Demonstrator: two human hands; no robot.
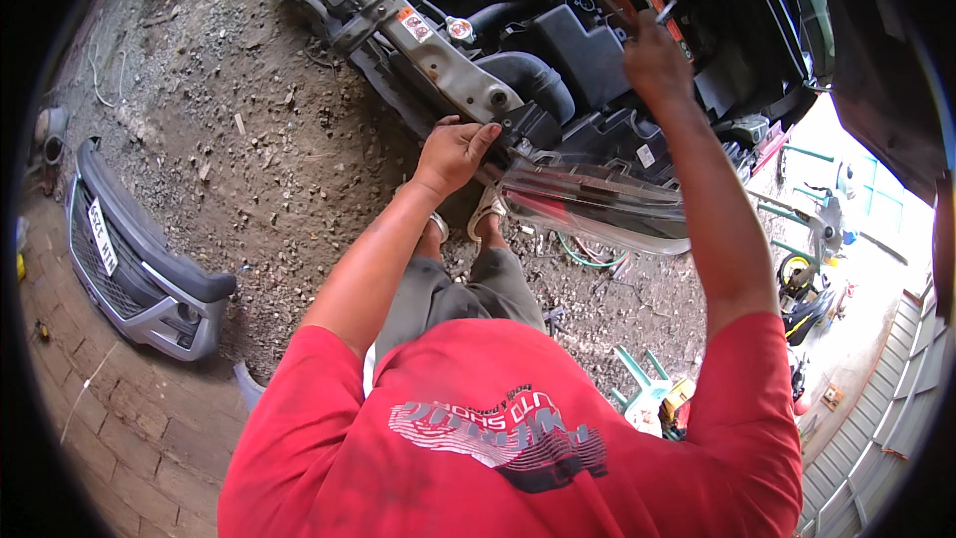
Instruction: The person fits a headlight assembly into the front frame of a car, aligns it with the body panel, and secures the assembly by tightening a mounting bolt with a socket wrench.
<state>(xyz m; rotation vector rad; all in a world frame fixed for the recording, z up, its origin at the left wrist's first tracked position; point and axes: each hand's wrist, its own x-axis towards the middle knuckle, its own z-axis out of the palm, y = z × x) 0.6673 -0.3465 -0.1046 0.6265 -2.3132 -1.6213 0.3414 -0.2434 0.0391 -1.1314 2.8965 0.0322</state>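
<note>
My left hand [458, 153] rests at the right end of the grey metal front crossbeam [433, 55] of a car, beside the inner corner of the headlight [597, 201]. Its fingers are curled and the thumb is pressed in; what they grip is hidden. Over the engine bay, my right hand [657, 62] is closed around a slim metal hand tool [665, 11], whose shiny end pokes out past the fingers. The exact kind of tool cannot be made out. Below that hand lie a black plastic box [588, 50] and a battery with an orange-red label [659, 2].
A removed grey front bumper [149, 249] with grille lies on the paving at left. Gravelly ground [269, 139] spreads beneath the car's front. A pale green plastic chair [642, 389] stands behind my right side, and the raised hood [886, 60] hangs at upper right.
</note>
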